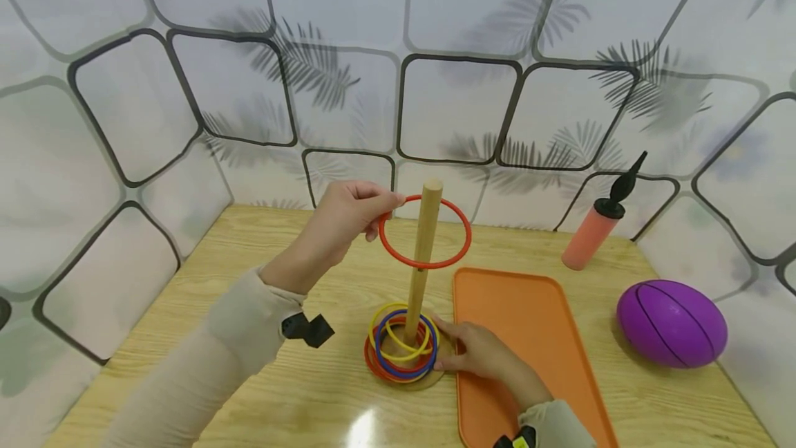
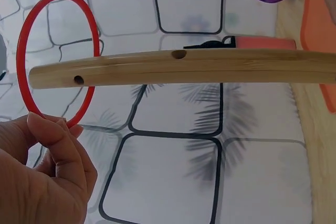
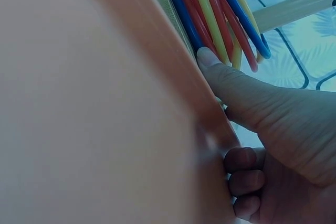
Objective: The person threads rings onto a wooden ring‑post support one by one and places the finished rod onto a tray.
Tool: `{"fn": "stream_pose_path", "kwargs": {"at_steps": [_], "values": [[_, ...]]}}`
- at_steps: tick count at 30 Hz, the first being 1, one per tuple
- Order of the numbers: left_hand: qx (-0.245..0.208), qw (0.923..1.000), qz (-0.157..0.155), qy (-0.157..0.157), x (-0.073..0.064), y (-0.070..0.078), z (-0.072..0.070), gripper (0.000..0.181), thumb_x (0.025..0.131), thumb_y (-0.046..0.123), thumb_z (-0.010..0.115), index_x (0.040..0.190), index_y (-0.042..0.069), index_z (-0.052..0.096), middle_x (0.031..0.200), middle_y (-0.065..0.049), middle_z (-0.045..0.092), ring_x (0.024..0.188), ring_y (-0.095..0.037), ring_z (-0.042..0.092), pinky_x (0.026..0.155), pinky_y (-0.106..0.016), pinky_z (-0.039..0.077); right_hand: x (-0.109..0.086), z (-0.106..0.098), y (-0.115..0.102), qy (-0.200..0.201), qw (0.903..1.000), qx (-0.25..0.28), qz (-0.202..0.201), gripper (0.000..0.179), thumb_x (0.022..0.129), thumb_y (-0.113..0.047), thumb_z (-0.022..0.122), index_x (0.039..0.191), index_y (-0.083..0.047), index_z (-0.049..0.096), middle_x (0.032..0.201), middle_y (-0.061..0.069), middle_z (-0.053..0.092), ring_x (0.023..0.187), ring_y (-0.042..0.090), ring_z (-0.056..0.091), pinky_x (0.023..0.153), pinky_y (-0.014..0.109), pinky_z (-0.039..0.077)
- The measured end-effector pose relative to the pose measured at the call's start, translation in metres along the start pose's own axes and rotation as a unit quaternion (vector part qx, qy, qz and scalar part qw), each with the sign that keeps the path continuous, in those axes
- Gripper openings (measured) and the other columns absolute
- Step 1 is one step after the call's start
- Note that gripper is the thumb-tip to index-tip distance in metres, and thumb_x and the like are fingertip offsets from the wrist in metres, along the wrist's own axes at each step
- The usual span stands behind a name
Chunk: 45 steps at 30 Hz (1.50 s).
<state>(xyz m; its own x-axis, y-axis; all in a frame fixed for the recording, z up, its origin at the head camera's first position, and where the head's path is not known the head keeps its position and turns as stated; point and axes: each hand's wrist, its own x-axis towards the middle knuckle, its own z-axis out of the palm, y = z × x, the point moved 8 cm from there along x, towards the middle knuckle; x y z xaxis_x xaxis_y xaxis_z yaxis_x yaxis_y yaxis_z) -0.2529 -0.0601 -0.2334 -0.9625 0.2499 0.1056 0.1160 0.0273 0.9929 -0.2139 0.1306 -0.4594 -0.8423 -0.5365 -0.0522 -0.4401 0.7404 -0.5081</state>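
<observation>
A red ring (image 1: 457, 261) encircles the upper part of a wooden peg (image 1: 426, 227). My left hand (image 1: 351, 220) pinches that ring at its left side, thumb against fingers, as the left wrist view also shows. The peg rises from a round wooden base (image 1: 444, 368). Around its foot lie several rings in red, yellow and blue (image 1: 381, 348), some tilted. Low on the right, my right hand (image 1: 481, 351) grips the base's edge. In the right wrist view its thumb (image 3: 210, 59) lies by the lowest blue ring (image 3: 184, 14), and the other fingers are curled.
An orange tray (image 1: 528, 303) lies right of the stand, partly under my right forearm. Farther right are a pink hand pump (image 1: 587, 237) with a black top and a purple ball (image 1: 671, 323). Patterned cloth walls (image 1: 460, 109) border the wooden table (image 1: 298, 372).
</observation>
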Motion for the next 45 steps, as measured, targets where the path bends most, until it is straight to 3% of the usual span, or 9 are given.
{"fn": "stream_pose_path", "kwargs": {"at_steps": [13, 16, 18, 23, 26, 28, 32, 40, 45], "values": [[-0.004, 0.9989, -0.047, -0.005, -0.013, -0.073, 0.009, 0.015, 0.087, 0.010, 0.067, 0.073, 0.005, 0.069, 0.060, 0.000, 0.049, 0.049, -0.010, 0.041, 0.048, -0.022, 0.038, 0.001, -0.001, 0.001, 0.001, 1.0000, 0.004, -0.002, 0.079, 0.077, -0.049, 0.073, 0.140, -0.009, 0.047, 0.071, -0.006, 0.043, 0.063, 0.007, 0.037, 0.057, 0.024, 0.034], [0.003, 0.9977, -0.068, 0.001, -0.016, -0.095, 0.009, 0.011, 0.086, 0.009, 0.067, 0.080, 0.001, 0.072, 0.061, 0.000, 0.052, 0.050, -0.010, 0.042, 0.048, -0.021, 0.038, 0.001, -0.002, 0.000, 0.005, 0.9999, 0.008, -0.011, 0.067, 0.077, -0.048, 0.074, 0.129, -0.010, 0.059, 0.072, -0.008, 0.046, 0.064, 0.007, 0.040, 0.058, 0.024, 0.035], [0.011, 0.9965, -0.083, 0.004, -0.018, -0.110, 0.009, 0.011, 0.086, 0.009, 0.067, 0.084, 0.000, 0.073, 0.062, 0.000, 0.054, 0.050, -0.009, 0.043, 0.048, -0.021, 0.039, 0.002, -0.002, 0.000, 0.008, 0.9997, 0.011, -0.018, 0.052, 0.076, -0.046, 0.075, 0.114, -0.011, 0.066, 0.071, -0.010, 0.047, 0.065, 0.007, 0.041, 0.059, 0.024, 0.036], [0.043, 0.9927, -0.112, 0.001, -0.024, -0.143, 0.008, 0.013, 0.086, 0.013, 0.069, 0.086, 0.002, 0.074, 0.065, 0.000, 0.058, 0.051, -0.009, 0.045, 0.051, -0.024, 0.041, 0.002, -0.003, -0.002, 0.014, 0.9993, 0.022, -0.028, 0.032, 0.075, -0.041, 0.078, 0.093, -0.018, 0.064, 0.066, -0.011, 0.046, 0.062, 0.005, 0.041, 0.057, 0.023, 0.035], [0.054, 0.9918, -0.115, -0.001, -0.027, -0.157, 0.008, 0.015, 0.086, 0.014, 0.070, 0.087, 0.000, 0.074, 0.066, -0.001, 0.060, 0.051, -0.008, 0.046, 0.052, -0.025, 0.043, 0.001, -0.003, -0.004, 0.015, 0.9991, 0.019, -0.036, 0.037, 0.075, -0.041, 0.078, 0.099, -0.016, 0.065, 0.066, -0.010, 0.046, 0.061, 0.005, 0.040, 0.055, 0.022, 0.035], [0.054, 0.9920, -0.114, 0.000, -0.028, -0.164, 0.008, 0.016, 0.085, 0.013, 0.069, 0.089, -0.002, 0.074, 0.067, -0.001, 0.062, 0.050, -0.008, 0.046, 0.052, -0.024, 0.043, 0.001, -0.003, -0.005, 0.017, 0.9991, 0.013, -0.038, 0.048, 0.075, -0.041, 0.077, 0.112, -0.012, 0.065, 0.066, -0.009, 0.045, 0.062, 0.005, 0.040, 0.057, 0.023, 0.036], [0.056, 0.9921, -0.112, 0.002, -0.031, -0.175, 0.008, 0.015, 0.085, 0.011, 0.070, 0.088, -0.004, 0.074, 0.068, 0.000, 0.063, 0.050, -0.007, 0.047, 0.052, -0.023, 0.042, 0.000, -0.002, -0.003, 0.015, 0.9995, -0.002, -0.029, 0.075, 0.076, -0.044, 0.077, 0.137, -0.008, 0.051, 0.070, -0.008, 0.044, 0.064, 0.007, 0.039, 0.060, 0.025, 0.036], [0.094, 0.9879, -0.122, 0.020, -0.031, -0.191, 0.005, 0.011, 0.084, 0.011, 0.070, 0.086, 0.002, 0.075, 0.080, -0.002, 0.070, 0.058, -0.008, 0.051, 0.054, -0.025, 0.045, 0.000, 0.000, 0.001, 0.008, 1.0000, -0.001, -0.002, 0.081, 0.075, -0.048, 0.075, 0.140, -0.009, 0.046, 0.070, -0.006, 0.042, 0.063, 0.008, 0.037, 0.058, 0.025, 0.034], [0.101, 0.9853, -0.136, 0.024, -0.030, -0.201, 0.004, 0.014, 0.085, 0.016, 0.071, 0.087, 0.004, 0.075, 0.077, 0.000, 0.069, 0.060, -0.009, 0.052, 0.055, -0.025, 0.046, 0.000, -0.001, 0.000, 0.012, 0.9999, -0.003, -0.006, 0.081, 0.075, -0.047, 0.076, 0.139, -0.007, 0.047, 0.070, -0.006, 0.042, 0.062, 0.007, 0.037, 0.058, 0.025, 0.034]]}}
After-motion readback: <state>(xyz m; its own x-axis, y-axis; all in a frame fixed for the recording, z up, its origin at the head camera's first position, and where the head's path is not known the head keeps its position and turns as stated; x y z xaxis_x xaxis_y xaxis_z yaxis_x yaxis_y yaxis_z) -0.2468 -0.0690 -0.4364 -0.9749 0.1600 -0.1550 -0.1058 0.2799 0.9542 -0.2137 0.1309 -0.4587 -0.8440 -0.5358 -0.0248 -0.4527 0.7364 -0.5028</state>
